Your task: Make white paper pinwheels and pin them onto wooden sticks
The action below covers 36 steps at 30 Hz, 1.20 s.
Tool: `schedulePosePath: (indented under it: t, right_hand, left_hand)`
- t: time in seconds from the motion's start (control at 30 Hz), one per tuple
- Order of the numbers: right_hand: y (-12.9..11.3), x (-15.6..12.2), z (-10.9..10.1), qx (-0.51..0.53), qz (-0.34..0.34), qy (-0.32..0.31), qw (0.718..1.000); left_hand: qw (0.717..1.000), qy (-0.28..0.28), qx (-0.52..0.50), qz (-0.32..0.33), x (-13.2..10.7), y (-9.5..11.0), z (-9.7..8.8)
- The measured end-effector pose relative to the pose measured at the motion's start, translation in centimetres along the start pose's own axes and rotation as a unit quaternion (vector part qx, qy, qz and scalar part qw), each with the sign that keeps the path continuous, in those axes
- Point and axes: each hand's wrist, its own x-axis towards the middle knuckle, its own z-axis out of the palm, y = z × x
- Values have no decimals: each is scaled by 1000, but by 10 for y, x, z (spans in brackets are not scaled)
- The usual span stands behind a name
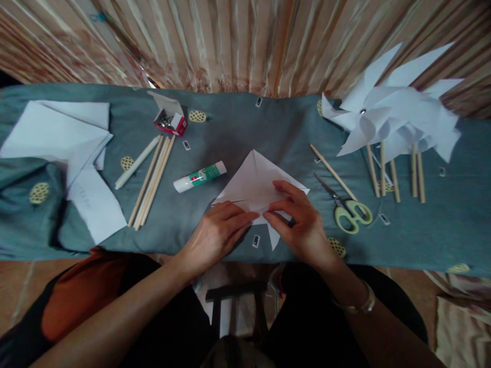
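Observation:
A white paper sheet (249, 176) with cut slits and creases lies in front of me, one corner pointing away and a loose flap hanging toward the near edge. My left hand (224, 225) presses on its near left part, fingers together over the paper. My right hand (295, 217) pinches the near edge of the paper between thumb and index finger, its other fingers curled above. The two hands' fingertips almost meet. Beyond my left hand lies a glue stick (200, 177) with a green label. Scissors (351, 212) with light green handles rest right of my right hand.
Finished paper pinwheels (406, 112) on wooden sticks lie at the far right. One wooden stick (332, 171) is beside the scissors; several sticks (155, 184) and a white rod (137, 162) lie left. An open red box (171, 120) holds small metal pieces. White papers (65, 133) spread far left.

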Motion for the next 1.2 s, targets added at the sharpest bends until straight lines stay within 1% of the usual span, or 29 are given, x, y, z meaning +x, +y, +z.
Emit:
schedulePosePath:
  t: [0.17,0.5,0.87,1.2]
  right_hand:
    - [-1,0,1,-12,5,12,1000]
    - [-1,0,4,-43,-17,20,999]
    - [-2,1,6,-39,-17,9,999]
    - [-2,1,7,-53,-35,-2,998]
  left_hand:
    - [1000,1,-19,-14,1,-1,0]
    - [1000,13,-21,-15,0,0,2]
    - [999,8,-17,-35,0,-3,4]
    - [999,15,-14,-29,0,-3,4]
